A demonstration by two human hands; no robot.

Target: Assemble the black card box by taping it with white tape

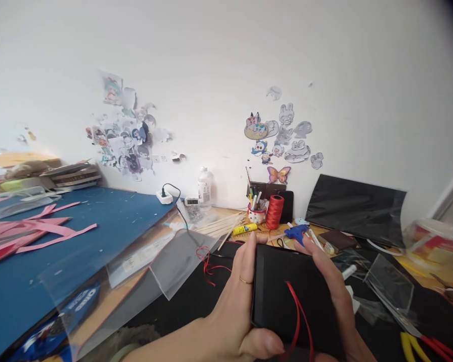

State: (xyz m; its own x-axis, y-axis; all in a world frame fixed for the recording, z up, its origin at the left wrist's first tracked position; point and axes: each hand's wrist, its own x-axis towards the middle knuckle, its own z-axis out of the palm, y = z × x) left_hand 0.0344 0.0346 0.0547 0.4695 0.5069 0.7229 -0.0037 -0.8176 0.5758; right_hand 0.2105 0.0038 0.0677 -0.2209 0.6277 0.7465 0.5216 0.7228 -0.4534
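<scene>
Lying between the two palms, a black box (274, 291) is held at the near right of the scene. Two red strands (297, 322) are led out of a small opening in its broad face and hang toward the near side. The left side of the box is pressed by the extended fingers of the left hand (237, 301), while its near left corner is overlapped by the thumb. The right side is braced by the fingers of the right hand (337, 291); its thumb is mostly hidden. Both hands are closed only to the width of the box, with contact kept along its sides. Farther left, a tangled red cord (207, 259) is seen beside a clear sheet (173, 269). Beyond the hands, a yellow glue stick (244, 229) is laid down, and a red spool (275, 213) is stood beside a pen cup (256, 215), near the far wall (211, 75).
</scene>
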